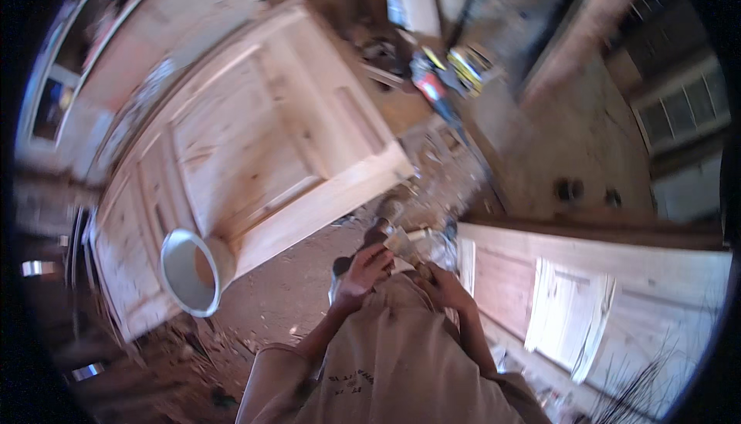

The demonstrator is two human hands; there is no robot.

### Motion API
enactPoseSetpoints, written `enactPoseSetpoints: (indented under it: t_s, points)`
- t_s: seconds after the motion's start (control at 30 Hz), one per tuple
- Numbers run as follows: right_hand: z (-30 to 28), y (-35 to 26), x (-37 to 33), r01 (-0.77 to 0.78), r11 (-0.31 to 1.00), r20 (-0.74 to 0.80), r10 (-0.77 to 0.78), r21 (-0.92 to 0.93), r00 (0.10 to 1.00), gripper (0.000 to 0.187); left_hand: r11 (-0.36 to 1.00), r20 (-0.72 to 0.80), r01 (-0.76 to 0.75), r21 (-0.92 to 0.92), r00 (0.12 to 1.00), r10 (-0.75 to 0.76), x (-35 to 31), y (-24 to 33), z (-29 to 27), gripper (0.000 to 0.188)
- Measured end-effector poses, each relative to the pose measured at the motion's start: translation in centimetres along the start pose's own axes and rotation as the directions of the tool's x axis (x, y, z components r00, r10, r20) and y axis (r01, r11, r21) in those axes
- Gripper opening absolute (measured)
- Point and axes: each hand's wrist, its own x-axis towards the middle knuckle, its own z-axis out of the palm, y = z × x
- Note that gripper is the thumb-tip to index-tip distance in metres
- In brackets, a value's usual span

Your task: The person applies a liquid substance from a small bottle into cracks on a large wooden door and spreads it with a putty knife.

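Note:
My left hand [366, 276] is in front of my body with its fingers curled in, close to a small pale, flat-edged piece [400, 243]. My right hand [449, 288] is just beside it, fingers bent toward the same spot, near a yellowish-brown bit. Blur hides what each hand grips. Left of my hands lies a large unpainted wooden panelled door [231, 127], tilted across the view. A white bucket [220, 263] stands at its near edge, its mouth facing up toward me.
Beyond the door, a red and blue power tool [429, 88] lies beside a yellow and black object [468, 69]. Wood shavings litter the brown floor [285, 300]. At the right, another pale wooden panel [502, 277] stands near dry twigs [641, 385]. A thick post [579, 30] rises at the upper right.

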Motion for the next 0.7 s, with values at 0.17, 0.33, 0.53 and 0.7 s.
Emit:
enactPoseSetpoints:
  t_s: [0.17,0.33,0.53,0.7]
  points:
    - [-5.1,1.4,1.9,0.103,0.992,-0.108,-0.095,0.074,0.990,0.045,0.996,0.289,0.046,-0.078,0.957,-0.022,9.2,3.9,3.3,0.028]
    - [-9.4,2.2,3.1,0.184,0.977,-0.331,-0.139,0.106,0.933,0.040,0.993,0.424,-0.014,0.121,0.905,-0.039,14.9,11.2,8.5,0.034]
    - [-14.7,3.9,4.3,-0.149,0.918,-0.140,0.213,0.367,0.967,0.038,0.964,0.515,0.129,0.233,0.825,-0.234,20.7,13.7,13.7,0.041]
    - [-19.9,8.7,5.2,-0.040,0.873,-0.125,0.114,0.486,0.986,0.032,0.983,0.539,0.140,0.116,0.823,-0.180,26.7,11.4,20.5,0.043]
